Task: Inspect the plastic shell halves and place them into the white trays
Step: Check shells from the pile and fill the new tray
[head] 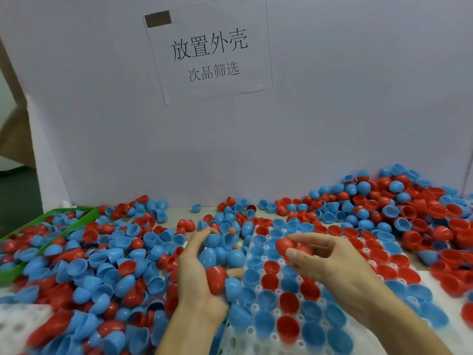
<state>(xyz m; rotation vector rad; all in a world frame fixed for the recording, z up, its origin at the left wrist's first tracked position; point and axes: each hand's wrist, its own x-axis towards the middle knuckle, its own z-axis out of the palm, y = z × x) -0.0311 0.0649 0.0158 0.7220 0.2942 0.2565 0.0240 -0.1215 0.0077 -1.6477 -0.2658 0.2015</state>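
Note:
Red and blue plastic shell halves (102, 265) lie heaped across the table. My left hand (197, 278) cups a handful of them, several blue and one red (215, 279), just left of the white tray (261, 326). My right hand (330, 262) hovers over the tray's upper part, pinching a red shell half (284, 245) between thumb and fingers. The tray's round pockets hold several blue and red halves, open side up.
A second white tray (18, 321) shows at the lower left. A green bin (84, 216) of shells sits at the far left. A white board with a paper sign (208, 51) stands behind. A taller shell pile (409, 206) rises at the right.

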